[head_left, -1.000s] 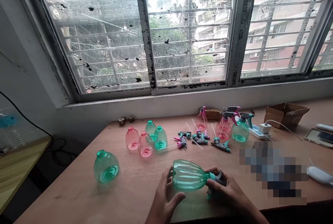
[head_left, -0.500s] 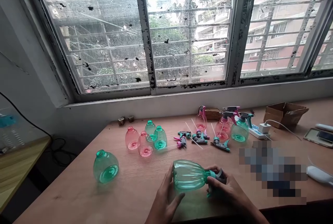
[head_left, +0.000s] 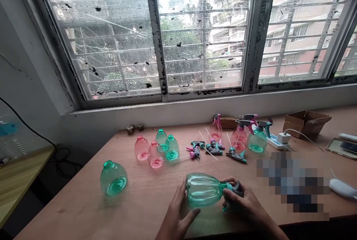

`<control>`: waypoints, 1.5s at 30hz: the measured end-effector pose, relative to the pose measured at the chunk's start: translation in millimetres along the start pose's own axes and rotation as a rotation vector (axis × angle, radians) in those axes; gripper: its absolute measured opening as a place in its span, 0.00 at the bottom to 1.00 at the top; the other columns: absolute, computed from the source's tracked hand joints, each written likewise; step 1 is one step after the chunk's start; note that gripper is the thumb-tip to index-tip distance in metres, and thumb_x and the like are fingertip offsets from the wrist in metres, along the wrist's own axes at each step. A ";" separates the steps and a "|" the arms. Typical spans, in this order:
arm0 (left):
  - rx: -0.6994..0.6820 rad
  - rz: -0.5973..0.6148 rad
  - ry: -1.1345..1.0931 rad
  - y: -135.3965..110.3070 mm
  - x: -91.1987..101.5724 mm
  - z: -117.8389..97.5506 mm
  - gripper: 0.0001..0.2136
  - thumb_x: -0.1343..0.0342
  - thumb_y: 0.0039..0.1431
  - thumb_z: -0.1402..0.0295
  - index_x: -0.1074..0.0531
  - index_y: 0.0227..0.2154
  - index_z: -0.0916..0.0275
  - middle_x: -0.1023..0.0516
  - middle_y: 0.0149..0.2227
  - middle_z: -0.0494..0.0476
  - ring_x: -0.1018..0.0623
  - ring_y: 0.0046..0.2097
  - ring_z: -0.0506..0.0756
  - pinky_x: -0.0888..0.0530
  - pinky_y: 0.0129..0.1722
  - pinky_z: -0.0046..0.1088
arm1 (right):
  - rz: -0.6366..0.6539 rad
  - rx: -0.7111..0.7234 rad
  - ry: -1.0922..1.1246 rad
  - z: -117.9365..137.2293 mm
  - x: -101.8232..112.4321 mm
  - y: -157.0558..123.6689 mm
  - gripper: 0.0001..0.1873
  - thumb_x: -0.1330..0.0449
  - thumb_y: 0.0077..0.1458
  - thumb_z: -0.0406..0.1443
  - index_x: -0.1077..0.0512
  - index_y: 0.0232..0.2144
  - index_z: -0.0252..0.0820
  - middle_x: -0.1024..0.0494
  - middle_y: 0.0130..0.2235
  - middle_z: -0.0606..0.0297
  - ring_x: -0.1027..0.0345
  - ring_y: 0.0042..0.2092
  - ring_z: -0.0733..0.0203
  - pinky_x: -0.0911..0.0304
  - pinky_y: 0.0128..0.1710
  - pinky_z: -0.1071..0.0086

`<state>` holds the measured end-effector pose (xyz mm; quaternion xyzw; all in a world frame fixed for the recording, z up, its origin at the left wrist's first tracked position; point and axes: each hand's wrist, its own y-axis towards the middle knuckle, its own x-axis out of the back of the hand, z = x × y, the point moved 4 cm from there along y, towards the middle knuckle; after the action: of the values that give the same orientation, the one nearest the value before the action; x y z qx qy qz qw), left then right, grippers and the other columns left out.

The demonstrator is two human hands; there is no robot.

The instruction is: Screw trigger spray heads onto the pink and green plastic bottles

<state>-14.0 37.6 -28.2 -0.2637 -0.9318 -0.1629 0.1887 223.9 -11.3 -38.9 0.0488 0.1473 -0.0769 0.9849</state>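
Note:
A clear green spray bottle (head_left: 205,189) lies on its side in the air above the near table, its base to the left. My left hand (head_left: 180,210) cups the base, fingers behind it and thumb stretched below. My right hand (head_left: 242,199) is closed around the grey and teal spray head (head_left: 235,188) at the bottle's neck. Beyond my hands lie several loose spray heads (head_left: 213,149), some with straws. Open green bottles (head_left: 171,149) and pink bottles (head_left: 155,156) stand to their left. One more green bottle (head_left: 113,178) is nearer, at the left.
Pink spray bottles (head_left: 239,137) and a green spray bottle (head_left: 257,139) with heads fitted stand at the back right. Behind them are a white power strip (head_left: 275,141) with a charger and an open cardboard box (head_left: 305,122). A pixelated patch covers part of the right side.
The green bottle in my hands has turned slightly and sits a few pixels lower and further right. Both hands keep their hold; everything else stays put.

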 end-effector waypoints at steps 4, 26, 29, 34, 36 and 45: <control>-0.039 -0.015 0.067 -0.5 -1.4 5.0 0.34 0.43 0.63 0.62 0.50 0.68 0.58 0.46 0.70 0.63 0.47 0.71 0.65 0.50 0.69 0.49 | 0.012 -0.009 0.009 -1.3 0.4 0.2 0.23 0.28 0.46 0.48 0.28 0.38 0.41 0.28 0.23 0.72 0.29 0.23 0.61 0.28 0.29 0.63; -0.032 -0.052 -0.034 -2.9 1.9 -18.2 0.32 0.43 0.64 0.59 0.47 0.68 0.58 0.40 0.68 0.64 0.41 0.68 0.65 0.44 0.68 0.47 | 0.013 -0.037 -0.046 8.3 -7.1 -5.1 0.26 0.27 0.41 0.51 0.26 0.37 0.41 0.27 0.24 0.71 0.28 0.23 0.59 0.29 0.26 0.64; -0.025 -0.059 -0.036 -2.1 3.3 -21.2 0.31 0.43 0.64 0.59 0.44 0.66 0.57 0.38 0.66 0.63 0.39 0.67 0.66 0.42 0.67 0.47 | 0.023 -0.043 -0.048 8.5 -7.7 -5.3 0.26 0.28 0.41 0.52 0.26 0.37 0.41 0.27 0.23 0.71 0.29 0.23 0.59 0.29 0.27 0.63; -0.069 -0.050 -0.015 -0.9 0.8 -15.0 0.32 0.44 0.64 0.62 0.49 0.68 0.56 0.43 0.69 0.62 0.44 0.69 0.65 0.47 0.69 0.46 | 0.051 -0.060 -0.018 8.7 -6.9 -3.8 0.27 0.27 0.42 0.52 0.28 0.37 0.41 0.27 0.21 0.71 0.29 0.22 0.60 0.30 0.26 0.65; -0.082 -0.049 -0.020 -1.8 -0.6 -12.2 0.32 0.44 0.64 0.63 0.50 0.68 0.55 0.43 0.69 0.61 0.45 0.70 0.64 0.48 0.69 0.46 | 0.057 -0.062 -0.014 8.5 -6.2 -3.4 0.28 0.27 0.42 0.52 0.28 0.37 0.41 0.26 0.21 0.71 0.29 0.22 0.60 0.29 0.27 0.65; -0.029 -0.047 0.000 -2.6 1.0 -8.4 0.37 0.42 0.62 0.56 0.51 0.69 0.60 0.45 0.69 0.66 0.46 0.70 0.68 0.48 0.69 0.49 | 0.096 -0.102 -0.052 0.8 -4.6 -3.8 0.27 0.27 0.41 0.51 0.27 0.38 0.41 0.25 0.22 0.70 0.27 0.24 0.57 0.30 0.26 0.65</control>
<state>-14.0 32.5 -21.0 -0.2444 -0.9353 -0.1809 0.1810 219.2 -14.5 -37.0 0.0037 0.1230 -0.0233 0.9921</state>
